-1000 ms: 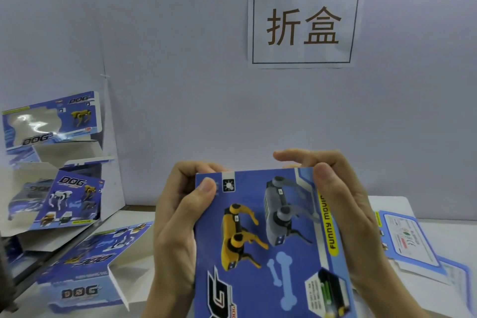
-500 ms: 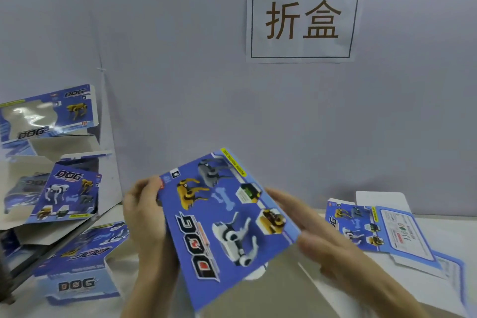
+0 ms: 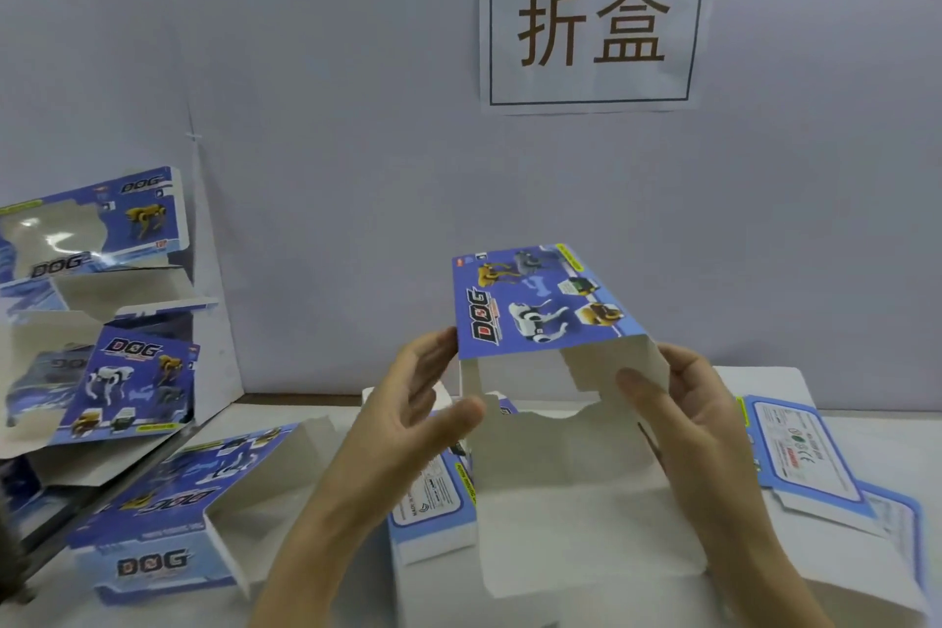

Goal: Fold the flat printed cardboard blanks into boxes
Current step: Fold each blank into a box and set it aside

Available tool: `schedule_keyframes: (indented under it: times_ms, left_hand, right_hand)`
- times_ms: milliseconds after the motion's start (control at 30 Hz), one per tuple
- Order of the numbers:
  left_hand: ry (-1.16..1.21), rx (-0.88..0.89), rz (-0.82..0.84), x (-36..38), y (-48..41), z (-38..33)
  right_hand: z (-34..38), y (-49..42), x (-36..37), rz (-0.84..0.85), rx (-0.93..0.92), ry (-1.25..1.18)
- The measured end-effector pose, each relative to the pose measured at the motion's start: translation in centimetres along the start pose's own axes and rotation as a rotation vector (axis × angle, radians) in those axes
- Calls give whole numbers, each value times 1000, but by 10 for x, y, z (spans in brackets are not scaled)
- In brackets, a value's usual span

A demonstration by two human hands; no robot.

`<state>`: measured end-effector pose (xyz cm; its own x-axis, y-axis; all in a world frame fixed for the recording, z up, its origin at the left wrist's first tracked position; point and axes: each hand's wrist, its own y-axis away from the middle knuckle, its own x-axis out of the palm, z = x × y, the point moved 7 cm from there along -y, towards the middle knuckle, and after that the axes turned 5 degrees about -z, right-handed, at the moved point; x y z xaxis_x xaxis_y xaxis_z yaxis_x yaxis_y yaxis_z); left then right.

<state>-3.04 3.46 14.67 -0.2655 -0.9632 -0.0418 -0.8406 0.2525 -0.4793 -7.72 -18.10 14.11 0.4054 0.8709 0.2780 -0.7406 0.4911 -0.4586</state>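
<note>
A half-opened cardboard blank (image 3: pixel 540 316) is hanging over the table's near middle, printed panel on top; the left hand (image 3: pixel 423 403) is pinching its left wall; the right hand (image 3: pixel 683 418) is pinching its right wall; flat blanks (image 3: pixel 800 454) are lying at right; folded boxes (image 3: pixel 127 372) are leaning at far left.

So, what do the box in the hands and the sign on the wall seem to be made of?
The box blank looks like thin cardboard: smooth blue print outside, plain matte white inside, with crisp folds. The wall sign is probably ordinary paper: a thin matte white sheet lying flat against the wall.
</note>
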Motion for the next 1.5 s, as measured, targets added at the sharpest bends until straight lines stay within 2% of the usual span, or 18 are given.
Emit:
schedule_keyframes:
  times_ms: [67, 133, 267, 367, 467, 533, 600, 700, 767, 833, 867, 933, 1000, 1067, 1133, 1233, 1267, 1500]
  left_hand:
    - [-80, 71, -31, -2, 2, -4]
    - [-113, 157, -203, -6, 1, -8]
    - [-186, 295, -447, -12, 7, -18]
    - [63, 171, -366, -17, 2, -8]
    - [489, 13, -141, -3, -2, 8]
    - [567, -57, -113, 5, -2, 15]
    - [531, -109, -169, 6, -3, 22]
    - [284, -227, -274, 7, -3, 31]
    - [226, -438, -228, 14, 4, 43]
    - [471, -672, 13, 36, 14, 44]
    - [635, -710, 120, 45, 18, 36]
    - [859, -652, 182, 51, 16, 22]
    - [718, -581, 40, 44, 10, 32]
    - [527, -525, -116, 34, 5, 40]
    - [454, -448, -243, 20, 2, 42]
    - [473, -410, -321, 3, -2, 43]
    - [473, -415, -324, -1, -2, 44]
    - [545, -344, -218, 7, -4, 42]
  right_hand:
    - [-2, -1, -8, -60, -18, -13]
    - [-1, -2, -10, -102, -39, -2]
    - [4, -1, -6, -22, -80, 54]
    - [4, -3, -15, -29, -13, 15]
    - [-13, -3, -12, 20, 275, -180]
    - [-24, -3, -12, -32, 399, -255]
    - [-27, -4, -17, -115, 380, -249]
    - [-22, -3, -20, -177, 263, -282]
    - [-13, 0, -24, -218, 119, -222]
    - [3, 3, -25, -226, -86, -114]
    - [12, 5, -22, -208, -205, -54]
    - [25, 9, -17, -179, -385, 69]
    - [34, 14, -13, -176, -504, 178]
    - [52, 25, -12, -231, -753, 363]
    - [63, 37, 3, -68, -974, 543]
    - [44, 45, 39, 475, -852, 712]
    - [36, 47, 47, 569, -795, 774]
    - [27, 44, 52, 535, -511, 650]
